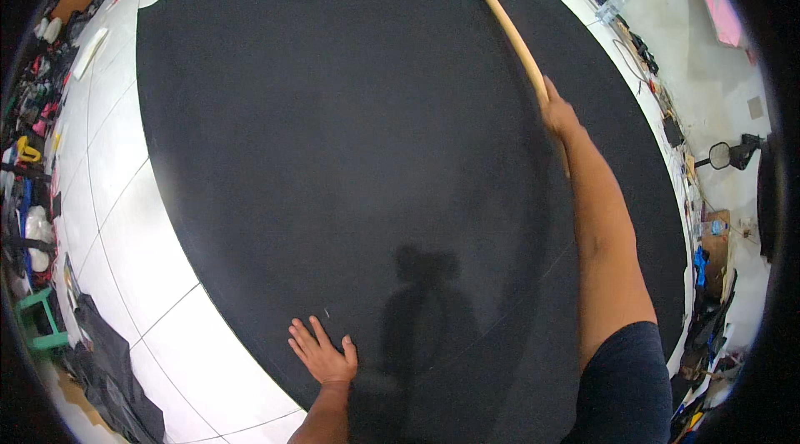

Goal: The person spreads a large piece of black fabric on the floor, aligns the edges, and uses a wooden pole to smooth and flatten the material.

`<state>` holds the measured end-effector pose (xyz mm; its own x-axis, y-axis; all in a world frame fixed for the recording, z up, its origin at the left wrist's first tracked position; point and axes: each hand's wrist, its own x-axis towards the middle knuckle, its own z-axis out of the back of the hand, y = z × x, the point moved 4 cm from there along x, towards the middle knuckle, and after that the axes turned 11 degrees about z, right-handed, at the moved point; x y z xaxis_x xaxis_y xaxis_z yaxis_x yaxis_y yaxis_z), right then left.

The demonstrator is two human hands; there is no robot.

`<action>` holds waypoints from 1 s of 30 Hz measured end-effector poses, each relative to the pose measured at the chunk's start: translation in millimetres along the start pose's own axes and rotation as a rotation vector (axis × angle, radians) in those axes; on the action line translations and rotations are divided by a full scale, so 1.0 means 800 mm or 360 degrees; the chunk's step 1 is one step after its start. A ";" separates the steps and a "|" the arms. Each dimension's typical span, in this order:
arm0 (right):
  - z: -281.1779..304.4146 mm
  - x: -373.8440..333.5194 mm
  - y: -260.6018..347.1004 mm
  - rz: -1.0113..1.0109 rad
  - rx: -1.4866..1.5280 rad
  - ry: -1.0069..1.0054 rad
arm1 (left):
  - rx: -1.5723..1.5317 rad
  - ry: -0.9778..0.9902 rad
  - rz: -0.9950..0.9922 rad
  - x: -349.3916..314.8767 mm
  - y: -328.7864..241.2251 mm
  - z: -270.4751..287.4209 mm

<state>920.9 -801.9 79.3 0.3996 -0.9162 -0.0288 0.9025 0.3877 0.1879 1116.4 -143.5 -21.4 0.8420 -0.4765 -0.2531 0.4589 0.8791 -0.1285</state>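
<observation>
A large sheet of black material is spread over the white tiled floor. My left hand lies flat on it near its lower left edge, fingers spread, holding nothing. Farther off to the right, my right hand is wrapped around a long pale wooden strip, which looks curved. From my grip the strip runs away toward the far edge of the view, and a short end shows beyond the hand on the near side. Faint pale lines cross the sheet at the lower right.
White tiles border the sheet on the left. A crumpled black cloth or bag and a green stool are at the lower left. Clutter lines both sides. A plastic bottle and a round mirror are at the right by the wall.
</observation>
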 end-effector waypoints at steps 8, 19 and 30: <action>-0.064 -0.193 0.014 0.0020 -0.0011 0.0066 | -0.0016 -0.0082 0.0004 0.002 0.011 0.004; -0.014 -0.472 -0.234 -0.0508 0.0086 -0.0022 | -0.0057 -0.0225 -0.0071 -0.002 -0.004 0.006; -0.047 -0.837 -0.166 -0.0637 0.0038 0.0316 | 0.0037 -0.0371 -0.0083 -0.006 0.005 0.004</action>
<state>539.7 -236.2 37.1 0.0451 -0.9555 -0.2914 0.9892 0.0020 0.1463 1115.0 -137.7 -17.9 0.8584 -0.5126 -0.0182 0.5076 0.8541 -0.1131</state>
